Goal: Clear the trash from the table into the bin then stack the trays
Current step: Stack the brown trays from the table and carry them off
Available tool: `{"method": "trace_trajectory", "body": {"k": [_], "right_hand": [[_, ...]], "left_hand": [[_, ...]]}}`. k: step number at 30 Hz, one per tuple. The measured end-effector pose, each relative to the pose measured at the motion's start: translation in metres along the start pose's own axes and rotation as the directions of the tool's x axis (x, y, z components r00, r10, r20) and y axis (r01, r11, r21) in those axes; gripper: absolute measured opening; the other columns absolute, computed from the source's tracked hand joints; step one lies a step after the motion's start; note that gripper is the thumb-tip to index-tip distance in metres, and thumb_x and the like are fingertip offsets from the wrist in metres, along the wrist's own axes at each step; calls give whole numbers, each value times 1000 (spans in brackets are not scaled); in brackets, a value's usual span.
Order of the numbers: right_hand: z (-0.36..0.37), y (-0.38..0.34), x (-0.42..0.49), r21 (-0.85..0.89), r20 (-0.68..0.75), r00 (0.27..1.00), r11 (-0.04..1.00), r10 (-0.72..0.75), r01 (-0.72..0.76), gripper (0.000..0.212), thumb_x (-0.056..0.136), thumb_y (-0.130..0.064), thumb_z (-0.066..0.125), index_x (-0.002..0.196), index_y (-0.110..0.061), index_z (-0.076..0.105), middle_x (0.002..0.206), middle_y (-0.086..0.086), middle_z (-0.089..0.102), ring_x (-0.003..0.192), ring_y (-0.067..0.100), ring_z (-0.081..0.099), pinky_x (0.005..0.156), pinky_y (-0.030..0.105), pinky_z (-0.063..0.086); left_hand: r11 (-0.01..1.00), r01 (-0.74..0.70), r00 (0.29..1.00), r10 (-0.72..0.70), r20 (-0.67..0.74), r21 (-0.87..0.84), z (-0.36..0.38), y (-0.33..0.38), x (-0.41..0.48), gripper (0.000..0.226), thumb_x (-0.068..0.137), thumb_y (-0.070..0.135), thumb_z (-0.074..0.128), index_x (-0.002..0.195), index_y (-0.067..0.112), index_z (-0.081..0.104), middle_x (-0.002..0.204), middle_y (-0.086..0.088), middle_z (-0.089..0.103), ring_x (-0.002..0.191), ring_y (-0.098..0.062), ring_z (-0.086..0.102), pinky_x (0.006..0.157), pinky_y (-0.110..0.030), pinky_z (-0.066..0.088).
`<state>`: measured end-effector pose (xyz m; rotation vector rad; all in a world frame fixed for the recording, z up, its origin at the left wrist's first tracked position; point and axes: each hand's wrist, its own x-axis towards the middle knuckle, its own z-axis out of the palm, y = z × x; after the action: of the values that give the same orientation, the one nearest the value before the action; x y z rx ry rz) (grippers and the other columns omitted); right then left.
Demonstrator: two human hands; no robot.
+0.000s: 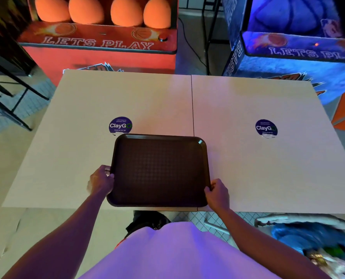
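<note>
A dark brown tray (159,170) lies near the front edge of the pale table (83,109), straddling the seam between its two halves. Nothing lies in the tray, and I cannot tell whether another tray is under it. My left hand (101,180) grips the tray's left rim. My right hand (217,193) grips the rim at the front right corner. The bin (300,220), lined with a blue bag (308,236), stands on the floor at the lower right with trash inside.
Two round blue ClayGo stickers (120,125) (266,128) mark the table. An orange arcade basketball machine (99,43) and a blue one (300,53) stand just behind the table. Black chair frames (4,91) stand at the left. A dark shoe (147,220) shows below the table edge.
</note>
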<state>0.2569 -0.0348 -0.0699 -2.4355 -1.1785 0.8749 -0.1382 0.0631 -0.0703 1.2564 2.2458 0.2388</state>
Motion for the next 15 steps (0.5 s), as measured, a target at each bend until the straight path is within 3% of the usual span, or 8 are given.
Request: {"method": "trace_trajectory", "body": {"k": [10,15], "right_hand": [[4,-2,-2,-73,-14,1000,997,-12,11,19,97,-15,67,112,-8,58,103,8,66,86,20,59,75,28,46],[9,-5,-5,-84,-25,1000,996,-9,7,20,97,-16,66,114,-8,59,107,8,65,95,25,66,80,32,51]], "left_hand": [[999,-26,995,30,99,-48,1,-4,7,29,94,14,65,123,20,67,124,0,73,112,-31,67,94,-42,51],[996,-43,989,53,140,-73,0,-3,16,40,90,8,65,128,19,66,128,-1,73,112,-33,67,96,-44,53]]}}
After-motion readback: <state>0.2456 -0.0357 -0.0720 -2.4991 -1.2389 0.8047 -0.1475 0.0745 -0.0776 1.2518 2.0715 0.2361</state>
